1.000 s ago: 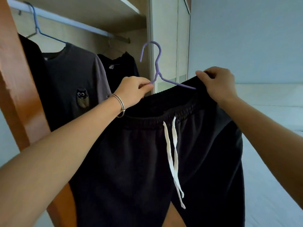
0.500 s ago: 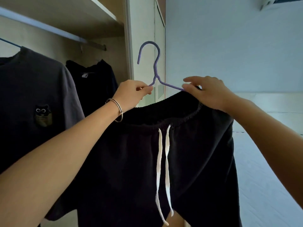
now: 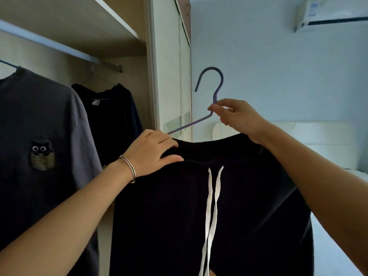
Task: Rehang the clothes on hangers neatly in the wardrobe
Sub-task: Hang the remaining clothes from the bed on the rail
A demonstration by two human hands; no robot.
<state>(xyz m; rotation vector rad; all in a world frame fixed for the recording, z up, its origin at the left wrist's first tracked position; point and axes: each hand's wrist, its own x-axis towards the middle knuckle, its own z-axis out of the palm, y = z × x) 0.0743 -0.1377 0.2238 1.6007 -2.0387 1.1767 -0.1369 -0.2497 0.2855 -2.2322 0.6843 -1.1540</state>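
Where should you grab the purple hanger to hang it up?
By the neck just under the hook, from the right, as the right hand pinches the purple hanger now. Its hook opens left toward the wardrobe rail, so that side stays free.

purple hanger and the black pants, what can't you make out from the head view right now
- Right arm of the purple hanger: hidden behind the right hand and the waistband of the black pants.
- Left end of the hanger: covered by the left hand, so how it sits in the waistband is unclear.
- Pant legs: cut off by the bottom edge.
- Label on the dark garment at the back: too small to read.
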